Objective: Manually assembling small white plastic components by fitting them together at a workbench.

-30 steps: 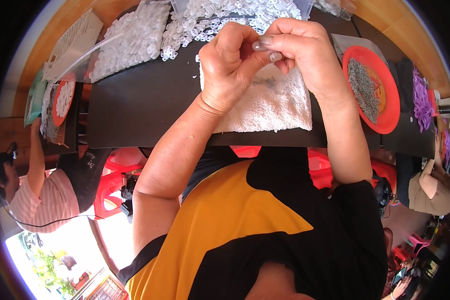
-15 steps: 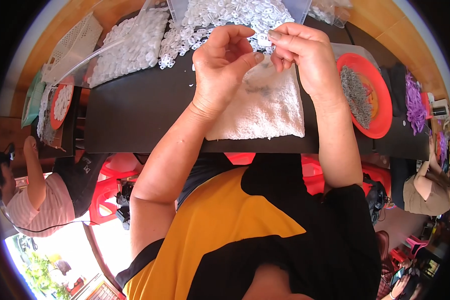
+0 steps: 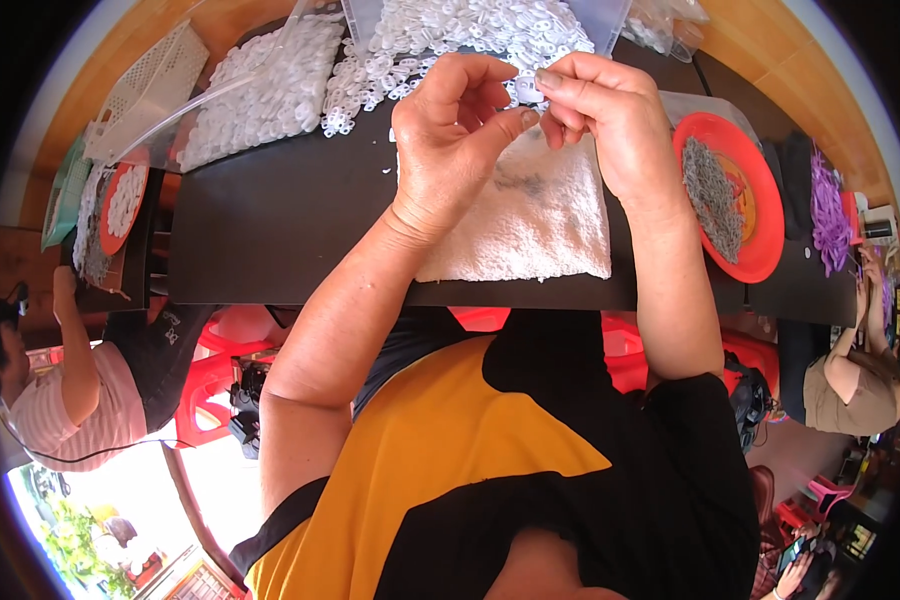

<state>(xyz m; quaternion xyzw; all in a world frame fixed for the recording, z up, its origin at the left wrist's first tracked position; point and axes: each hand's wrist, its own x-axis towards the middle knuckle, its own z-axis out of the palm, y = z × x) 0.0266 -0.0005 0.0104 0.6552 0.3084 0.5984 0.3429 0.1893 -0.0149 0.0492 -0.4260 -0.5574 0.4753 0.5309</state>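
Over the far end of a white towel point(image 3: 530, 235), my two hands are close together. My right hand point(image 3: 620, 125) is pinched, thumb and forefinger closed on a small white plastic piece point(image 3: 527, 90) with holes. Facing it, my left hand point(image 3: 450, 135) has thumb and forefinger apart, its other fingers curled, and nothing visible in its grip. Just beyond the hands, a heap of similar white plastic pieces point(image 3: 355, 85) spills from a clear plastic bin point(image 3: 615, 28).
A clear bag of white pieces point(image 3: 260, 100) lies at left, near a white basket point(image 3: 165, 75). On the right, a red-orange basin point(image 3: 765, 195) holds a grey stringy heap point(image 3: 710, 200). Purple strands point(image 3: 830, 205) lie farther right. People sit on both sides, one at left point(image 3: 85, 395).
Both hands have shifted only slightly, the white piece staying pinched in the right hand. The person at far right has moved their arms a little.
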